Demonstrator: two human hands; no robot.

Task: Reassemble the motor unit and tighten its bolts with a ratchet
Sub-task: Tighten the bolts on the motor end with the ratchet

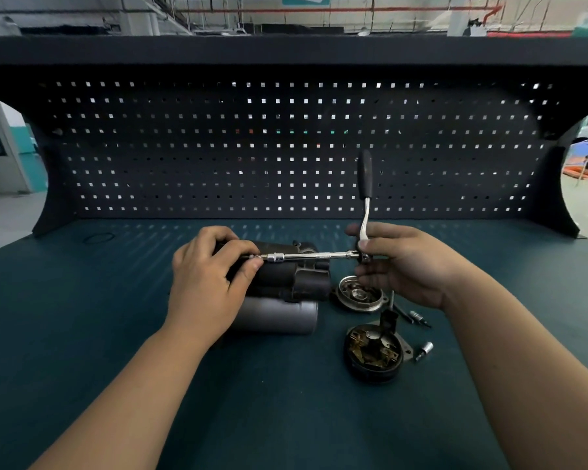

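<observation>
Centre of frame: left hand point(211, 283) is clamped over the left end of the motor point(286, 283), thumb at the socket tip. Right hand point(404, 266) pinches the head of the ratchet point(365, 174), whose handle stands upright; its extension bar point(316, 256) runs level across the motor's top. Lower right on the green mat point(286, 401) lie an end cover point(358, 295), a brush plate point(372, 354) and a loose socket point(425, 351).

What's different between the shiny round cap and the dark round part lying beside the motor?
The shiny cap is bare silver metal; the dark part is black with brass-coloured pieces inside. The shiny cap lies farther back, the dark part nearer the front. Both are round and lie loose on the bench.
</observation>
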